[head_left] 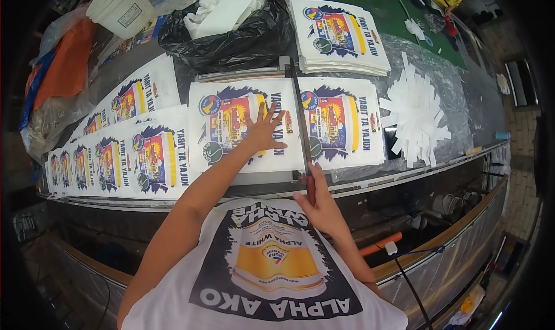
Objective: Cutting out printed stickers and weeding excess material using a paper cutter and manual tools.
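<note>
Flat on a printed white sheet (199, 156), my left hand (267, 128) has its fingers spread. My right hand (321, 206) is closed round the dark red handle (310, 186) of a paper cutter, at the table's near edge. The cutter's long dark blade arm (301, 113) runs away from me and lies low between that sheet and another printed sheet (370, 148) on its right. Both sheets carry the same colourful picture with dark lettering. Part of the picture under my left hand is hidden by the hand and forearm.
Overlapping printed sheets (124, 182) fan out at left. A stack of printed sheets (347, 66) lies at the far right of the cutter. White paper strips (413, 113) are heaped at right. A black plastic bag (248, 49) with white scraps and a white bucket (118, 9) stand at the back.
</note>
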